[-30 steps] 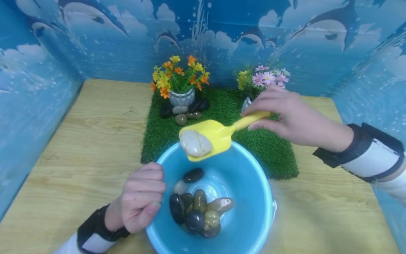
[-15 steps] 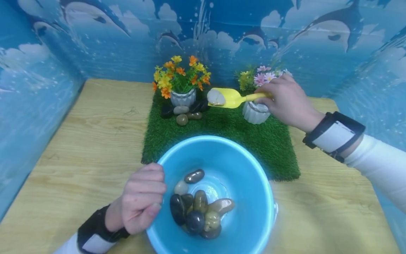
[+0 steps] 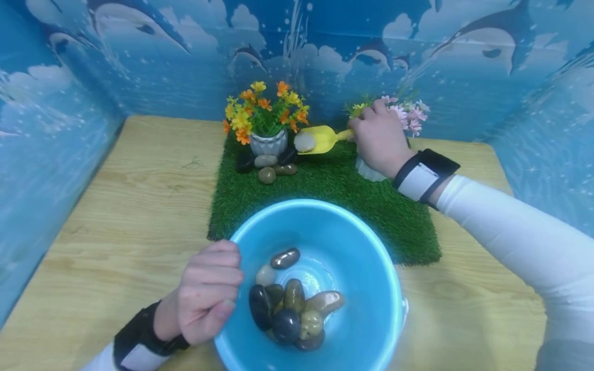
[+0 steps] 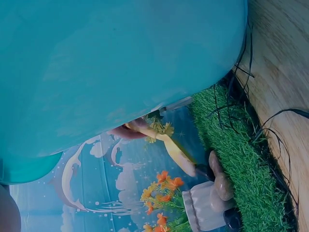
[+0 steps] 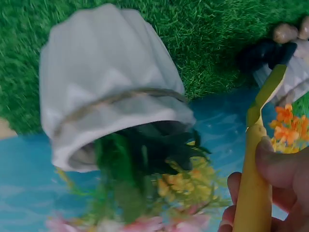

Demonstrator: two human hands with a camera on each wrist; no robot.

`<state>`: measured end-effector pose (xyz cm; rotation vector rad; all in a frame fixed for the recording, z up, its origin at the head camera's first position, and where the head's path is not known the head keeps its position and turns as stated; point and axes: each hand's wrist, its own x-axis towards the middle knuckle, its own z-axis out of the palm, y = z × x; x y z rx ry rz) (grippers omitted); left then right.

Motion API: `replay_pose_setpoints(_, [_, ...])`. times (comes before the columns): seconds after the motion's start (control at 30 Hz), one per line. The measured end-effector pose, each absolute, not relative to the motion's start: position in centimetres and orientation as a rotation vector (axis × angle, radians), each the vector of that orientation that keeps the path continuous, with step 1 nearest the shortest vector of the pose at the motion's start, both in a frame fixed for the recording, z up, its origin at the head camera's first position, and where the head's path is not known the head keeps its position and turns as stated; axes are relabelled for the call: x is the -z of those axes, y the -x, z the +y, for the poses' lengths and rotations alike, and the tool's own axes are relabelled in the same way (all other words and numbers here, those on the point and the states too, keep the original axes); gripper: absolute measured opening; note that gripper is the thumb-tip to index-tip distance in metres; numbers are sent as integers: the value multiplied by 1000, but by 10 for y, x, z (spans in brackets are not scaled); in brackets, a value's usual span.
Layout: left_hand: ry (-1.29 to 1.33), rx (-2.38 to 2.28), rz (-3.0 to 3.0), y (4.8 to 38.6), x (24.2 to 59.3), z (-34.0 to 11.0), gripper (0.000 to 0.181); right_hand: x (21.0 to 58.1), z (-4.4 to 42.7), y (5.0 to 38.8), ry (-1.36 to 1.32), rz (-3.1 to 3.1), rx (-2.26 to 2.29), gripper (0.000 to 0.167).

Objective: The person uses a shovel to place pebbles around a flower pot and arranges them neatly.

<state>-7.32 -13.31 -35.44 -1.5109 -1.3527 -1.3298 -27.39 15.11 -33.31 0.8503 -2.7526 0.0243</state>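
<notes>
In the head view my right hand (image 3: 380, 139) grips the handle of a yellow toy shovel (image 3: 326, 140), held level above the far side of the grass mat. A whitish stone (image 3: 304, 141) lies on its scoop, close to the dark pebbles right of the left flowerpot (image 3: 269, 143). The right wrist view shows fingers and thumb around the shovel handle (image 5: 253, 188). My left hand (image 3: 209, 291) holds the left rim of a blue bucket (image 3: 357, 232), its fingertips partly hidden. Several wet stones (image 3: 285, 324) lie inside the bucket.
A green grass mat (image 3: 325, 180) lies behind the bucket on the wooden table (image 3: 139, 206). Several pebbles (image 3: 266, 175) sit before the left pot. A ribbed white pot (image 5: 113, 63) with pink flowers stands right, partly behind my right hand. A dolphin-print backdrop (image 3: 185, 77) encloses the table.
My right hand has carried the shovel and stone from above the bucket to the back of the mat, then left toward the orange-flowered pot. The left hand stays on the bucket.
</notes>
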Motion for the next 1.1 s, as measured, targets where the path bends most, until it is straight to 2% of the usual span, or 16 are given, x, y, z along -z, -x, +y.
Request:
replay_pose_setpoints(0.2, [1521, 1318, -1318, 75, 352, -131, 50, 334, 141, 275, -894, -2627, 100, 10])
replay_pose_setpoints(0.53, [1517, 1326, -1321, 75, 351, -131, 50, 328, 136, 277, -964, -2529, 349, 12])
replay_pose_setpoints(0.7, [1516, 1331, -1323, 74, 352, -131, 50, 312, 141, 271, -967, -2492, 320, 12])
replay_pose_setpoints(0.9, [1519, 1339, -1309, 75, 354, -132, 49, 274, 158, 250, -966, -2288, 163, 13])
replay_pose_setpoints(1.1, [1522, 1340, -1307, 75, 350, -130, 49, 241, 170, 209, -1000, -2040, -1, 12])
